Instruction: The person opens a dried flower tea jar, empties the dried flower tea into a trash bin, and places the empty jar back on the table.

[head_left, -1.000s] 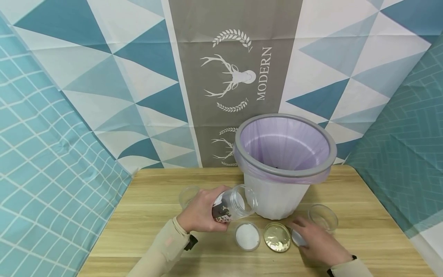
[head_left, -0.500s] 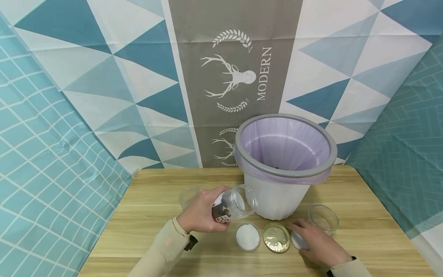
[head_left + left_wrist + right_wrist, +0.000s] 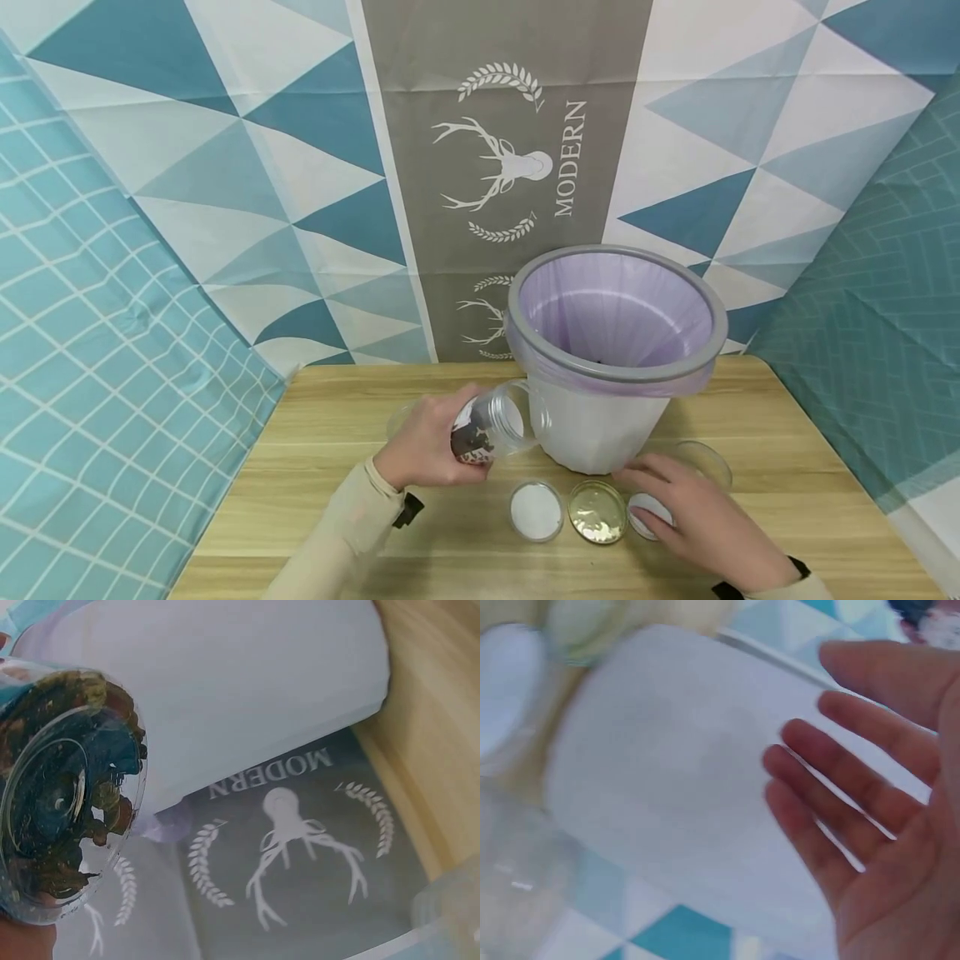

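Observation:
My left hand grips a clear jar with a dark patterned label. It is tilted, its threaded neck towards the bin, and a wider clear rim juts out past the neck. In the left wrist view the jar's base shows blotchy brown and dark blue-green. My right hand holds nothing and hovers over a small white disc, fingers extended. Left of that disc lie a gold lid and another white disc, side by side.
A white bin with a grey rim and purple liner stands at the table's back right. A clear round container sits behind my right hand, and another is partly hidden behind the left. Patterned cloth backs the wooden table.
My left hand has shifted slightly up and left with the jar. My right hand has lifted from the right white disc, and its fingers have spread, uncovering more of it.

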Tool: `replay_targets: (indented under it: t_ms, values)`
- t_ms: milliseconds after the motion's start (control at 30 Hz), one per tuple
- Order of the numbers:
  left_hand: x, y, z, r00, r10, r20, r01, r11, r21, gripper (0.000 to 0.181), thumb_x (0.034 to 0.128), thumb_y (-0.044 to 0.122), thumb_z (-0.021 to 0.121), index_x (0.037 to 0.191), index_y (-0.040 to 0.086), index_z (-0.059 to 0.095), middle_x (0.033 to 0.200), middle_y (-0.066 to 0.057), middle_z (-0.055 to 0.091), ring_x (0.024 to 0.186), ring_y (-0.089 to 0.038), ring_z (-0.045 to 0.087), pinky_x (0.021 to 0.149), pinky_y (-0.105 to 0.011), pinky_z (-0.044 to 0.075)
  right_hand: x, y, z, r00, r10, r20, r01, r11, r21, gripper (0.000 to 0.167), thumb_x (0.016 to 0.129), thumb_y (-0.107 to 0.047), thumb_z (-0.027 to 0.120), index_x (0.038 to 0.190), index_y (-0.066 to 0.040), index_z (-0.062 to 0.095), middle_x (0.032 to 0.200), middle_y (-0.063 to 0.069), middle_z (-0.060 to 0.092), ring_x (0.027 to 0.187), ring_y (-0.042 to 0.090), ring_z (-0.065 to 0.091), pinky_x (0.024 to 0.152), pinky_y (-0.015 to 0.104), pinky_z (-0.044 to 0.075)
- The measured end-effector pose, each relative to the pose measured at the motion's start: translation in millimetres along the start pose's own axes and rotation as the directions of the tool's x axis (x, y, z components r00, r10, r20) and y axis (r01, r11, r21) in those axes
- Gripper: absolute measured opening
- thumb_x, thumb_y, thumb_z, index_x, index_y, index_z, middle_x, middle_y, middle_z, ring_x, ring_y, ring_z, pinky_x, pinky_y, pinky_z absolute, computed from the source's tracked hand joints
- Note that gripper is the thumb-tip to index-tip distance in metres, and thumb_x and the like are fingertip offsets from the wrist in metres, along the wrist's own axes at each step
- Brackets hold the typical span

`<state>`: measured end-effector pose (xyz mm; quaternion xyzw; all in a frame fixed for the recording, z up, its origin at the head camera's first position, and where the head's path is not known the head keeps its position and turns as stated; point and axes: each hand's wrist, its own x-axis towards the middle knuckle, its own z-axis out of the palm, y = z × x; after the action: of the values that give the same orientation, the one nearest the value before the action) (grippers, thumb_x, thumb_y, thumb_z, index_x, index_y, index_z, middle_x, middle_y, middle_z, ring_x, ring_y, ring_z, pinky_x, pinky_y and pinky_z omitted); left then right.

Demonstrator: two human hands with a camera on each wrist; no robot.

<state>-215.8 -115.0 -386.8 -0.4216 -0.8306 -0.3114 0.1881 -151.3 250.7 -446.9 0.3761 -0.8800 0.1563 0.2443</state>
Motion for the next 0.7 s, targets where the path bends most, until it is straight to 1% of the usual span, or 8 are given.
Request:
replay_targets:
  t_ms: [33,67,133,233,300,433,533,700]
  values:
    - [1.8,0.2,-2.7,1.000,-0.001,-0.010,0.001,1.000,0.006,0.078,0.0513,0.020,0.091,0.124,0.015,0.062,0.098,0.004,0.074,0.080,-0.007,0.067,0.070,-0.021,0.056,4.9,-2.2,-7.1,0.999,-0.021,-0.030,0.021,1.000,0.002,0.028,0.100,-0.036,0.069,0.123,-0.021,0.072,0.120,-0.010,0.066,0.103,0.011,0.066,0.086,0.028,0.053]
    - [3.6,0.2,-5.2,1.000,-0.002,-0.020,0.002,1.000,0.008,0.078,0.0517,0.019,0.091,0.125,0.015,0.062,0.099,0.004,0.074,0.080,-0.007,0.067,0.070,-0.022,0.056,9.5,-4.4,-14.3,0.998,-0.036,-0.057,0.037,0.999,0.007,0.030,0.105,-0.040,0.059,0.123,-0.020,0.072,0.120,-0.010,0.066,0.104,0.011,0.065,0.088,0.025,0.051]
    - [7.4,0.3,-10.3,0.999,-0.009,-0.038,0.010,1.000,0.008,0.078,0.0522,0.019,0.091,0.124,0.015,0.063,0.101,0.004,0.075,0.082,-0.008,0.068,0.072,-0.024,0.057,19.2,-7.7,-26.7,0.987,-0.083,-0.140,0.086,0.996,0.013,0.043,0.110,-0.042,0.041,0.122,-0.017,0.074,0.118,-0.007,0.067,0.102,0.013,0.064,0.090,0.022,0.048]
    - [12.8,0.3,-17.5,0.998,-0.020,-0.052,0.020,1.000,-0.005,0.076,0.0538,0.018,0.092,0.123,0.015,0.062,0.101,0.003,0.074,0.083,-0.009,0.069,0.073,-0.026,0.058,34.7,-11.5,-43.6,0.951,-0.139,-0.276,0.147,0.989,0.010,0.041,0.111,-0.037,0.045,0.117,-0.010,0.076,0.111,-0.001,0.069,0.096,0.014,0.064,0.090,0.017,0.047]
    - [16.9,0.2,-22.3,0.998,-0.022,-0.064,0.021,1.000,-0.009,0.075,0.0540,0.018,0.092,0.122,0.014,0.062,0.102,0.002,0.074,0.084,-0.010,0.069,0.074,-0.028,0.058,46.3,-12.5,-52.4,0.908,-0.173,-0.381,0.184,0.983,-0.006,0.040,0.110,-0.033,0.049,0.112,-0.005,0.078,0.106,0.005,0.071,0.094,0.019,0.065,0.093,0.015,0.047]
    - [26.5,0.0,-32.4,0.995,-0.011,-0.098,0.013,1.000,0.018,0.073,0.0547,0.019,0.091,0.121,0.012,0.061,0.102,0.000,0.074,0.084,-0.013,0.070,0.073,-0.031,0.059,67.8,-11.1,-65.4,0.843,-0.157,-0.514,0.169,0.985,-0.024,0.042,0.108,-0.034,0.055,0.110,0.001,0.077,0.102,0.017,0.072,0.095,0.032,0.063,0.107,0.015,0.041]
    - [34.7,-0.4,-38.7,0.991,-0.003,-0.132,0.011,0.998,0.056,0.072,0.0554,0.020,0.090,0.121,0.011,0.061,0.101,-0.002,0.074,0.082,-0.015,0.070,0.070,-0.034,0.059,80.1,-6.9,-69.1,0.831,-0.109,-0.546,0.117,0.993,-0.020,0.045,0.107,-0.039,0.056,0.113,0.001,0.076,0.105,0.021,0.071,0.100,0.038,0.061,0.114,0.017,0.036]
    - [45.4,-0.2,-43.1,0.988,-0.007,-0.153,0.023,0.994,0.103,0.074,0.0567,0.022,0.090,0.123,0.012,0.060,0.100,-0.003,0.074,0.080,-0.015,0.069,0.068,-0.035,0.059,92.7,2.9,-63.5,0.832,-0.065,-0.551,0.068,0.998,-0.015,0.049,0.105,-0.046,0.058,0.119,-0.002,0.076,0.110,0.022,0.070,0.106,0.040,0.061,0.116,0.019,0.033]
